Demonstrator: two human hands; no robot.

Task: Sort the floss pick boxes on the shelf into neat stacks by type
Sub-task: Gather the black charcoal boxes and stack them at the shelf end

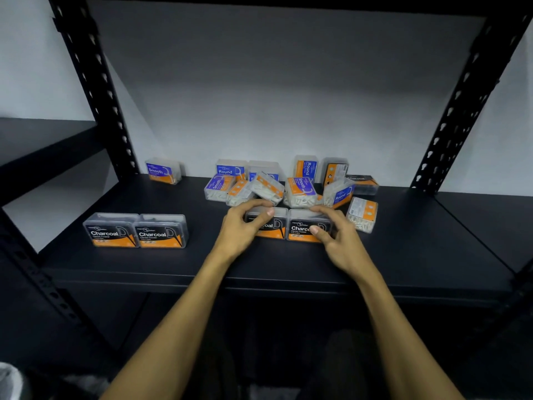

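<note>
Centre of frame, on the shelf (403, 255): left hand (240, 228) grips one Charcoal box (271, 226), right hand (336, 232) grips the adjoining Charcoal box (302, 230). Two paired Charcoal boxes (135, 230) stand lower left; mixed boxes (288, 183) piled behind.

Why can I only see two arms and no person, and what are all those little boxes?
The camera sits on the person's head and looks down, so you see only their own arms reaching out. The left hand and the right hand each hold one black Charcoal box, the left Charcoal box and the right Charcoal box, side by side on a dark shelf. The boxes hold floss picks for cleaning teeth. Two more Charcoal boxes already stand neatly together on the left. Behind the hands lies a messy pile of blue and orange boxes marked Smooth and Round. One Smooth box stands alone at the back left.
</note>
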